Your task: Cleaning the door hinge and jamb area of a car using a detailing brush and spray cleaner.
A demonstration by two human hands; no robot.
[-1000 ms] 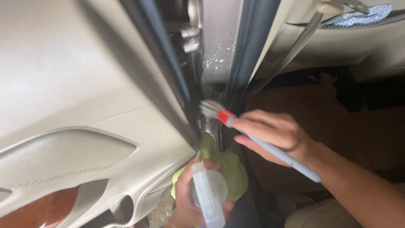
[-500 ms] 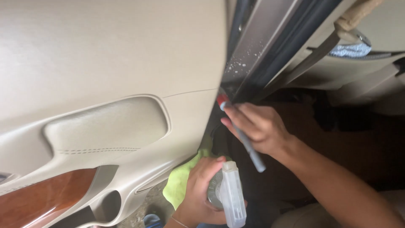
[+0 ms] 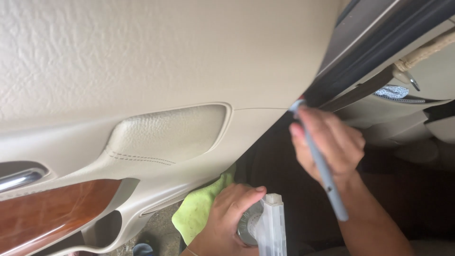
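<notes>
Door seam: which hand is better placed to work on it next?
Right. The right hand holds the grey brush with its head at the door seam. The left hand is lower, holding a spray bottle and green cloth.

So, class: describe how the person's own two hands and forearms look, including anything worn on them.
Both are bare: no gloves and no sleeves show. The left hand has a thin band at the wrist, at the picture's lower edge. The right hand has no ring or watch in view, and its forearm is bare down to the frame's edge.
</notes>
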